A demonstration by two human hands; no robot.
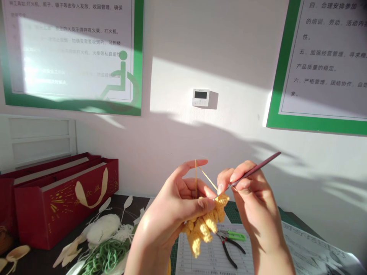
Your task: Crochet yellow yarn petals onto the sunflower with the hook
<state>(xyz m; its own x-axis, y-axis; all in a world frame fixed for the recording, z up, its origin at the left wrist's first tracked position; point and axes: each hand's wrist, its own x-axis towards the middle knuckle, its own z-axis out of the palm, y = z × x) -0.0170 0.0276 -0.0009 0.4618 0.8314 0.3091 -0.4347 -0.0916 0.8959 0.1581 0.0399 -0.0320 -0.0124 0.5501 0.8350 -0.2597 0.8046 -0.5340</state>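
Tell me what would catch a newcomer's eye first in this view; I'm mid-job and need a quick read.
The yellow crocheted piece stands out first, low in the centre, gripped by the left hand, while the right hand pinches a slim dark crochet hook beside it. Above them, large green-framed notice boards hang on the sunlit white wall. At lower left, a red gift box stands beyond a bundle of green yarn.

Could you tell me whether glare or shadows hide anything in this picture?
In the head view, glare washes out the left poster's text, shadows streak the white wall, yet the left hand, right hand and yellow crochet piece stay sharp.
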